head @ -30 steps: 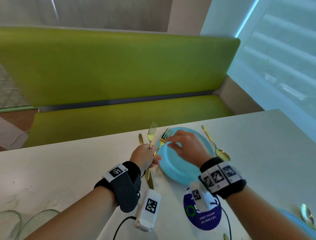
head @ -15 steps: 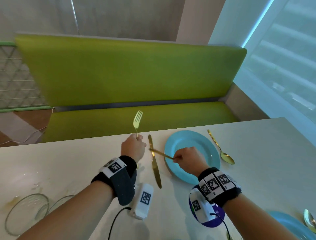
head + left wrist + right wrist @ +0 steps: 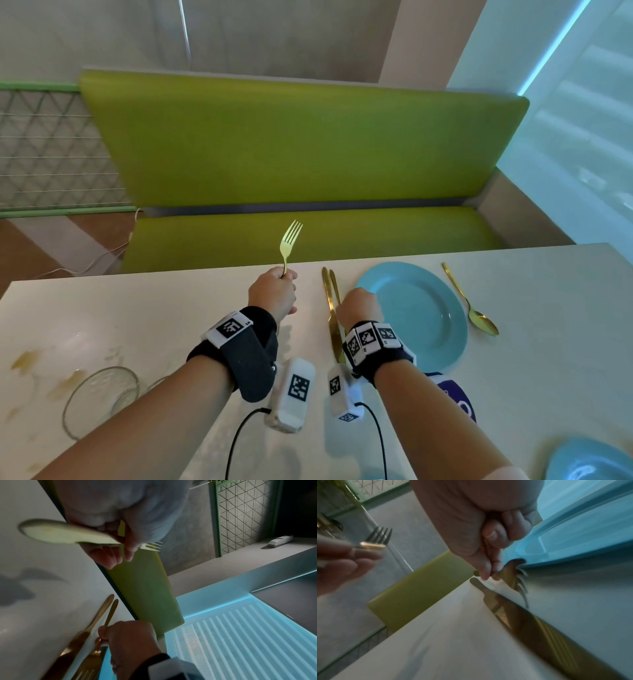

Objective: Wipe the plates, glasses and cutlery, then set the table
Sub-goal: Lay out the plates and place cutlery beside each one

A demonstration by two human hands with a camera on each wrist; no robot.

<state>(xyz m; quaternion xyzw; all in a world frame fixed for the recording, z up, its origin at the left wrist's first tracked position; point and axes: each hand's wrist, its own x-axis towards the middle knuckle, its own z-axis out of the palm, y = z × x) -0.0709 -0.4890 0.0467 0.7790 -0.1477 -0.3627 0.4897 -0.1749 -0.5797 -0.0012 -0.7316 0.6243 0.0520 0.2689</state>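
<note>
My left hand (image 3: 274, 291) grips a gold fork (image 3: 290, 240) upright above the table's far edge; its handle end (image 3: 68, 534) sticks out below my fist. My right hand (image 3: 356, 301) pinches a second gold fork (image 3: 96, 654) by its neck, tines (image 3: 522, 588) pointing toward me. That fork lies flat on the table alongside a gold knife (image 3: 329, 308), between the knife and a blue plate (image 3: 421, 318). A gold spoon (image 3: 474, 310) lies right of the plate.
Clear glass dishes (image 3: 102, 397) stand at the near left beside yellowish smears on the white table (image 3: 154, 325). A second blue plate (image 3: 589, 462) shows at the near right corner, with a round purple sticker (image 3: 455, 397) under my right wrist. A green bench (image 3: 301, 154) lies beyond the table.
My right hand has swung its fork from crosswise over the plate's rim to parallel with the knife. My left hand keeps its fork raised, shifted a little left of the knife.
</note>
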